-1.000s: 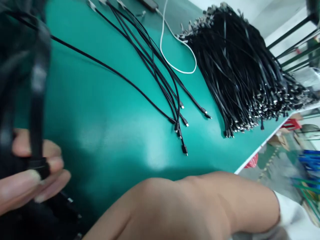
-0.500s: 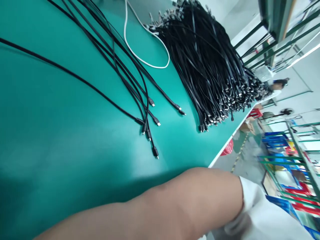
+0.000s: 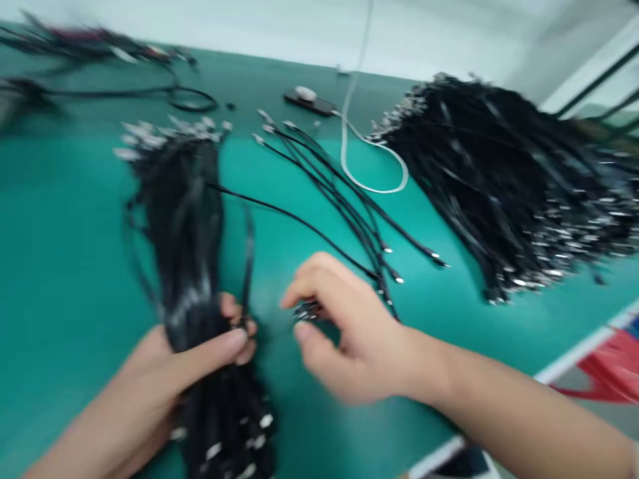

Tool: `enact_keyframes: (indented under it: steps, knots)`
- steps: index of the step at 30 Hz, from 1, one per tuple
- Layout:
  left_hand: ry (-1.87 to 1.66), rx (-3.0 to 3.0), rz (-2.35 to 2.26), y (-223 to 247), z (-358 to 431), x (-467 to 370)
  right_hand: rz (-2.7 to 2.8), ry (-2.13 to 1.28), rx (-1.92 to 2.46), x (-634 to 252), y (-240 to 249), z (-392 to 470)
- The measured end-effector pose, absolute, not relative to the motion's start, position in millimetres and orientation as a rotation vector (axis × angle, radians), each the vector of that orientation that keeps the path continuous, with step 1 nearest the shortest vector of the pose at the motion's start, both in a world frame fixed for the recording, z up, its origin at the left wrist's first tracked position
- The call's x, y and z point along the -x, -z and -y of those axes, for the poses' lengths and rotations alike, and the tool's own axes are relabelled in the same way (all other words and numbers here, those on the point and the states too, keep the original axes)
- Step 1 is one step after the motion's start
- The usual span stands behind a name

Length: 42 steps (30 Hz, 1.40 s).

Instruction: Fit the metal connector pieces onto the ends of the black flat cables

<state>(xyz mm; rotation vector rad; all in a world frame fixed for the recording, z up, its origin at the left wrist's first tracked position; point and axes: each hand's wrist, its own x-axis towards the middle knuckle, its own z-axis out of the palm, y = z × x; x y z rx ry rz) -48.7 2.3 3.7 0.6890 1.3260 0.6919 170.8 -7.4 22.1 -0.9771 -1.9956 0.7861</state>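
Note:
A thick bundle of black cables (image 3: 187, 219) with pale metal plugs at both ends lies lengthwise at the left. My left hand (image 3: 200, 352) is wrapped round its lower half, thumb across the front. One loose black strand stands up beside that thumb. To the right of the bundle, my right hand (image 3: 344, 326) is curled, thumb and fingers closed round a small dark, shiny thing (image 3: 306, 311) too blurred to name. Several loose black cables (image 3: 339, 193) lie on the green table just beyond my right hand.
At the right is a large pile of black cables (image 3: 479, 173). A white cord (image 3: 373, 189) runs from a small black device (image 3: 309, 102) at the back. More tangled cables (image 3: 90, 43) lie back left. The green table's pale edge (image 3: 589, 349) crosses lower right, with red plastic (image 3: 612, 366) beyond.
The view has swung left and levelled. Both hands and the held bundle now show, where before only a forearm crossed the bottom. The loose cables and the pile appear unmoved.

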Motion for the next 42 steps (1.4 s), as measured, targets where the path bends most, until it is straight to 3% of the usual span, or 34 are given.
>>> enact_keyframes:
  steps: [14,28,34,38,42]
  knots:
    - [-0.755,-0.729,-0.969,-6,-3,51,2.114,-0.421,1.006,-154,-2,3]
    - [-0.701,-0.742,-0.983,-6,-4,52,2.055,-0.37,0.967,-152,1,3]
    - [-0.694,-0.828,-0.952,-5,-5,57,2.195,-0.563,0.751,-152,-3,2]
    - [-0.661,-0.817,-0.95,-6,-4,56,2.248,-0.532,0.933,-156,-3,-3]
    - [-0.716,-0.654,-0.931,-9,-3,54,2.263,-0.255,1.39,-178,1,-25]
